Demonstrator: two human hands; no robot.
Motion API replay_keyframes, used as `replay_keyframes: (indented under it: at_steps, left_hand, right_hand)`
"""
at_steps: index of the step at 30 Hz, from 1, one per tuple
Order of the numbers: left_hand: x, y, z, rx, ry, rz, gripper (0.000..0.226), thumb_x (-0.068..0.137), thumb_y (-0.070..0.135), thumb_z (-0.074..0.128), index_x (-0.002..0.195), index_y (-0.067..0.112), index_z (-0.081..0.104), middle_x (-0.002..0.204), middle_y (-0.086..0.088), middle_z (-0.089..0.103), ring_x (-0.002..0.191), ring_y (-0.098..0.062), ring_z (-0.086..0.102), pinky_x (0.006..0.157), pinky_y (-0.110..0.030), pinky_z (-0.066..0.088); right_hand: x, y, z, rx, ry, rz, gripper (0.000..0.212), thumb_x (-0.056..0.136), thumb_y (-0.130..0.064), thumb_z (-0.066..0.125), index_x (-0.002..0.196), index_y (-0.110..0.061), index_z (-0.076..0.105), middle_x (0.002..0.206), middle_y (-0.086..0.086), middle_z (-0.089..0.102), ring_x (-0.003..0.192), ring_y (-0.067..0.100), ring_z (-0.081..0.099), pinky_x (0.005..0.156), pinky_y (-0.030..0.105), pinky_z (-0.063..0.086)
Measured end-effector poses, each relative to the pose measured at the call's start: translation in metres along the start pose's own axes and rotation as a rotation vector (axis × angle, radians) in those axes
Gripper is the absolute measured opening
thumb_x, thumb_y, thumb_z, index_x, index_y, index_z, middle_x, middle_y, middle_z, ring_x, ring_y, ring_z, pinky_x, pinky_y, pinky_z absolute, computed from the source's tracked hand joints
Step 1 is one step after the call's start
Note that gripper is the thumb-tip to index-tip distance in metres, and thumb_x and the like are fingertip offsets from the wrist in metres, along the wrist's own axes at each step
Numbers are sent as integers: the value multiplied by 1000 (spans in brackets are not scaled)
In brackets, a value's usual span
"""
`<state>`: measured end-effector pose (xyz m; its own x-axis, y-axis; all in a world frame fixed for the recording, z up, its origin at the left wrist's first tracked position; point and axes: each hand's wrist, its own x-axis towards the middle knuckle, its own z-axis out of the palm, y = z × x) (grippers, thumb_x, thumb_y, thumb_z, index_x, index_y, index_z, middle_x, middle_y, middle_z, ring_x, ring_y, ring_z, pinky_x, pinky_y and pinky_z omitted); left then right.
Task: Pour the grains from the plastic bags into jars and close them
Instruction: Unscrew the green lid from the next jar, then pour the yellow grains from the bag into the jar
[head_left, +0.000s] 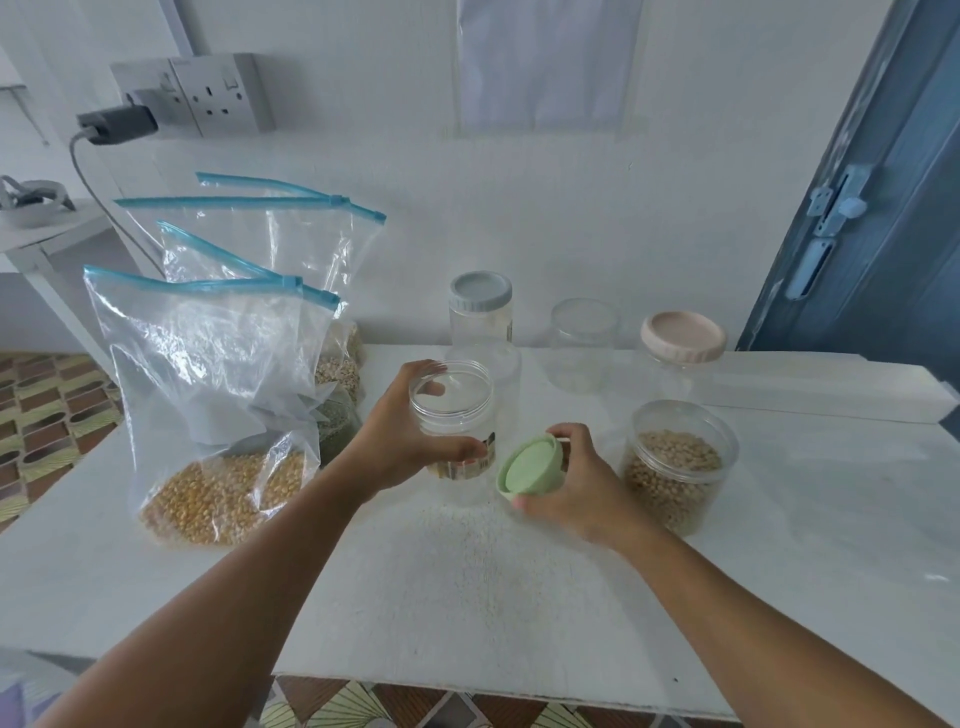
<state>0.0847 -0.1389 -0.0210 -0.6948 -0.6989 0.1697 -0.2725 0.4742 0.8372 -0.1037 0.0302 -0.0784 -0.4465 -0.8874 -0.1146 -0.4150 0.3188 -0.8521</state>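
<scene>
My left hand (402, 431) grips an open, empty clear jar (451, 410) standing mid-table, fingers wrapped round its side. Just right of it my right hand (569, 483) holds a green lid (530, 464), tilted, off the jar. A lidless jar of pale beans (678, 467) stands to the right. At the left a zip bag of yellow corn (218, 488) stands upright, with more grain bags (332, 364) behind it.
Behind stand a grey-lidded empty jar (480, 306), a lidless clear jar (584, 343) and a pink-lidded jar (683, 338). The white table (467, 597) ends close in front. A wall socket with a charger (117, 124) is upper left, a blue door (883, 208) at right.
</scene>
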Motion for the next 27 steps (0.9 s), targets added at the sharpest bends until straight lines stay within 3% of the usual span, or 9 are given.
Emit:
replay_keyframes:
  at_steps: [3, 5, 7, 9, 12, 15, 19, 24, 27]
  left_hand:
    - [1, 0, -1, 8, -5, 1, 98, 59, 34, 102, 138, 34, 43, 126, 11, 55, 119, -3, 55, 95, -27, 50]
    - [2, -2, -2, 14, -12, -4, 99, 58, 35, 102, 138, 34, 44, 125, 11, 56, 118, -5, 56, 92, -25, 50]
    - [3, -4, -4, 17, -15, -10, 101, 56, 37, 103, 138, 33, 45, 125, 10, 57, 118, -6, 57, 92, -25, 50]
    - [3, -6, -8, 22, -22, -14, 102, 55, 38, 103, 139, 33, 45, 125, 10, 57, 118, -5, 58, 94, -27, 50]
    - [1, -7, -15, 39, -40, -21, 108, 50, 48, 103, 138, 33, 43, 124, 12, 57, 117, -1, 56, 90, -20, 46]
    - [-3, -9, -25, 64, -43, -47, 116, 42, 64, 94, 141, 34, 41, 125, 13, 56, 118, -2, 56, 89, -20, 46]
    - [-8, -12, -34, 73, -61, -76, 109, 52, 50, 100, 141, 34, 39, 127, 11, 55, 121, -5, 55, 90, -19, 46]
    - [-13, -3, -36, 94, -70, -108, 110, 55, 42, 101, 142, 34, 34, 130, 8, 52, 127, -11, 53, 103, -30, 47]
    - [-22, 10, -46, 90, -137, -169, 141, 50, 47, 101, 159, 30, 13, 143, 0, 46, 136, -24, 49, 116, -43, 44]
  right_hand:
    - [-1, 9, -2, -194, -12, 12, 90, 70, -47, 91, 134, -30, 31, 120, -9, 55, 109, 10, 58, 76, 17, 46]
    - [-1, 12, -3, -304, -39, 8, 102, 72, -48, 88, 149, -21, 28, 139, -2, 45, 129, 17, 50, 94, 21, 44]
    - [-3, 6, -4, -347, -69, 20, 116, 76, -57, 82, 162, -19, 14, 159, 2, 23, 148, 20, 29, 116, 32, 34]
    - [-6, -11, -5, -255, -27, -32, 110, 81, -63, 77, 164, -24, 15, 164, -3, 19, 152, 17, 24, 121, 38, 29]
    - [-3, -47, -5, -56, 26, -186, 86, 87, -56, 75, 159, -33, 33, 153, -11, 40, 140, 8, 40, 116, 35, 36]
    - [6, -72, -2, -88, -40, -266, 79, 88, -52, 76, 156, -40, 38, 152, -18, 47, 137, 2, 45, 111, 28, 37]
    - [13, -81, 9, -69, -26, -289, 70, 87, -46, 81, 148, -40, 48, 142, -17, 61, 128, 2, 56, 111, 31, 45]
    - [15, -77, 12, -58, 8, -308, 63, 86, -44, 82, 142, -39, 52, 133, -17, 64, 122, -1, 59, 107, 30, 48]
    - [18, -79, 4, -116, -57, -312, 68, 87, -45, 80, 147, -41, 47, 139, -19, 60, 129, -2, 53, 111, 30, 44]
